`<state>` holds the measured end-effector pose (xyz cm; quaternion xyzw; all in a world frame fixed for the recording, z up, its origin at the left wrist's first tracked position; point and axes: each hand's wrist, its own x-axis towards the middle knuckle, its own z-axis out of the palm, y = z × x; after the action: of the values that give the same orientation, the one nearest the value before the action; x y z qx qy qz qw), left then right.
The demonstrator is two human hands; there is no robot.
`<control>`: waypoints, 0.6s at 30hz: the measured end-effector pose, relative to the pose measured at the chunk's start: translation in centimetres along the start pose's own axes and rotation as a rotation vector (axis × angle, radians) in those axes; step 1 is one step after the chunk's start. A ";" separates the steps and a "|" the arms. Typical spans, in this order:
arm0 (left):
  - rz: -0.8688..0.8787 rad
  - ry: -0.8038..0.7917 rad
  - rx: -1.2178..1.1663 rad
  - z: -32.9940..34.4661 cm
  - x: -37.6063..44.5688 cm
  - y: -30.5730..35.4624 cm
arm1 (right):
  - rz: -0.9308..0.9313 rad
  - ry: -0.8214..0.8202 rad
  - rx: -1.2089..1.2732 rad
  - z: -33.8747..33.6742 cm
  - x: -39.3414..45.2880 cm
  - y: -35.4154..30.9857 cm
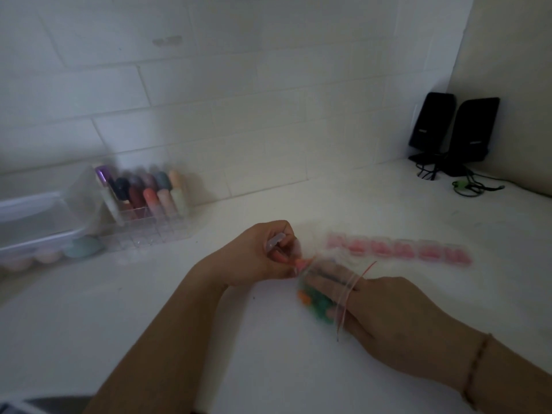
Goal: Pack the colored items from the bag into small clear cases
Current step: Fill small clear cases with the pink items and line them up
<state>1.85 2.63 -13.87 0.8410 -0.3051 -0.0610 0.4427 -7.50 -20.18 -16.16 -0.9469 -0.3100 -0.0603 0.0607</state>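
A small clear zip bag with green and orange pieces inside lies on the white table at the centre. Fingers of my right hand reach into the bag through its mouth. My left hand pinches the bag's red-edged rim and also holds a small clear case. A row of several small clear cases with pink contents lies just beyond the bag, to the right. The frame is blurred.
A clear organiser with several coloured sticks stands at the back left against the tiled wall. A clear lidded box sits left of it. Two black speakers with cables stand in the far right corner.
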 end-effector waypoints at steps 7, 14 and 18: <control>0.065 0.004 0.037 0.8 0.0 0.6 | -0.019 0.127 -0.060 -0.2 0.1 -0.2; 0.025 -0.035 0.021 0.7 0.1 0.2 | -0.112 0.239 -0.048 -0.6 0.1 0.0; 0.017 -0.024 0.012 0.9 0.0 0.4 | -0.100 0.237 0.009 -0.5 0.1 0.2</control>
<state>1.38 1.83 -14.08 0.8403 -0.3177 -0.0653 0.4344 -7.34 -20.38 -15.69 -0.9161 -0.3478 -0.1735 0.0983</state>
